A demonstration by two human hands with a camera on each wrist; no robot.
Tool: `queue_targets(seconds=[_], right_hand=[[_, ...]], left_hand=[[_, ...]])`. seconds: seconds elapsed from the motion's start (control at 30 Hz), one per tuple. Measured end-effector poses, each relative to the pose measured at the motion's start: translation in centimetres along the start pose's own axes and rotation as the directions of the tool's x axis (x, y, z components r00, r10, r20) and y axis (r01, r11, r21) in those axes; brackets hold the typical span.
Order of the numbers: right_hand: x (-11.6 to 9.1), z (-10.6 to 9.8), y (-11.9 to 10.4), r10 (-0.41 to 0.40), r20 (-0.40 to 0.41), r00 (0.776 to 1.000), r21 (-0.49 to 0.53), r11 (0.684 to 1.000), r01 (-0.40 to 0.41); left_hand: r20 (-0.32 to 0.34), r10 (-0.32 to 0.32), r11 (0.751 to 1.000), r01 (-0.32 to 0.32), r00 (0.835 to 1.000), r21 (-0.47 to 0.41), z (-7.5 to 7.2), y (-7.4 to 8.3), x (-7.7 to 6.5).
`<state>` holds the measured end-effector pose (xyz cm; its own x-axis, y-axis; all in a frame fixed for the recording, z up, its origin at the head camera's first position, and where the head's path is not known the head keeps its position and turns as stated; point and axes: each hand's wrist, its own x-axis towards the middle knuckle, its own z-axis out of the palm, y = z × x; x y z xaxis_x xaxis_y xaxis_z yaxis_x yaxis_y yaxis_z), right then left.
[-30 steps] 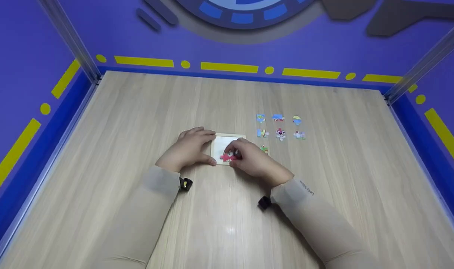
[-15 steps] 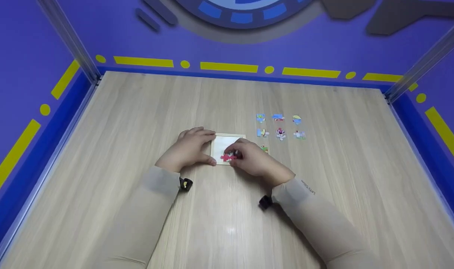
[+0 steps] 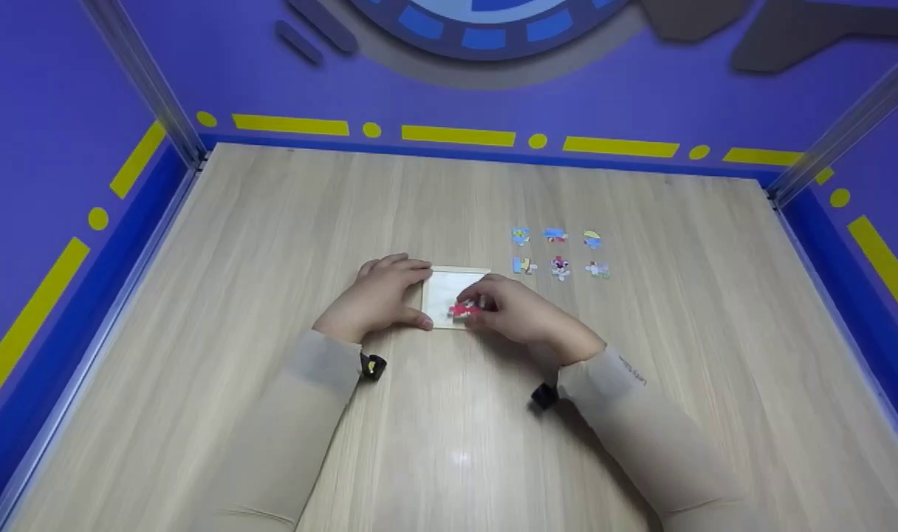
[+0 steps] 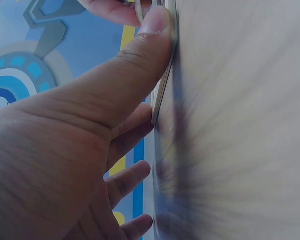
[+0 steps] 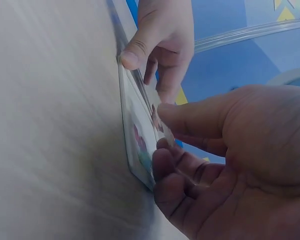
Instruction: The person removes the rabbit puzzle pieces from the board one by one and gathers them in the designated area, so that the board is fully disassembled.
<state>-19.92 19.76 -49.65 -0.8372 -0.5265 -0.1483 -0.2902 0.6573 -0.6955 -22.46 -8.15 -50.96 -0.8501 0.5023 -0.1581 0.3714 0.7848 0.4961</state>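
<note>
A small square puzzle tray (image 3: 440, 284) with a pale wooden rim and white floor lies on the table. My left hand (image 3: 382, 295) holds its left side, thumb at the near corner and index finger at the far one, other fingers spread. My right hand (image 3: 519, 307) pinches a red and white jigsaw piece (image 3: 461, 309) between thumb and fingers, low over the tray's near right part. In the right wrist view the held piece (image 5: 159, 120) is tilted above the tray, and a pink and green patch (image 5: 140, 145) shows on the tray's floor. My right hand hides the tray's right side.
Several jigsaw pieces lie in two rows right of the tray, among them a pink-topped piece (image 3: 560, 267) and a blue and yellow piece (image 3: 592, 238). Blue-purple panels (image 3: 449, 103) bound the wooden table (image 3: 309, 207) at the back and sides.
My right hand has shifted slightly right with the red piece, which now looks more tilted. A green piece seen earlier beside that hand no longer shows. My left hand keeps its hold.
</note>
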Motion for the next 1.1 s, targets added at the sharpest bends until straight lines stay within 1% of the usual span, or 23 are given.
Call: queue_targets(seconds=[0.1, 0.2, 0.5, 0.67, 0.93, 1.1], right_hand=[[-0.7, -0.6, 0.5, -0.011, -0.008, 1.0, -0.014, 1.0, 0.011], [-1.6, -1.3, 1.3, 0.002, -0.018, 1.0, -0.027, 1.0, -0.002], [-4.1, -3.6, 4.1, 0.081, -0.054, 0.995, -0.055, 0.995, -0.084], [-5.3, -4.9, 5.7, 0.1, -0.09, 0.991, -0.071, 0.992, -0.107], [-6.7, -6.3, 7.5, 0.155, -0.127, 0.98, -0.093, 0.982, -0.167], [-7.1, -6.7, 8.2, 0.158, -0.144, 0.977, -0.094, 0.981, -0.172]], left_hand=[[-0.004, 0.002, 1.0, -0.002, 1.0, 0.003, 0.0, 0.0, 0.0], [-0.005, 0.001, 1.0, -0.001, 1.0, 0.008, 0.1, 0.1, 0.1], [0.002, -0.012, 1.0, 0.012, 1.0, -0.014, -0.1, 0.2, -0.1], [-0.001, -0.01, 1.0, 0.01, 1.0, -0.014, 0.0, 0.1, -0.1], [0.008, -0.004, 1.0, 0.004, 1.0, -0.005, 0.0, 0.1, -0.1], [0.003, -0.002, 1.0, 0.002, 1.0, 0.0, 0.0, 0.1, -0.1]])
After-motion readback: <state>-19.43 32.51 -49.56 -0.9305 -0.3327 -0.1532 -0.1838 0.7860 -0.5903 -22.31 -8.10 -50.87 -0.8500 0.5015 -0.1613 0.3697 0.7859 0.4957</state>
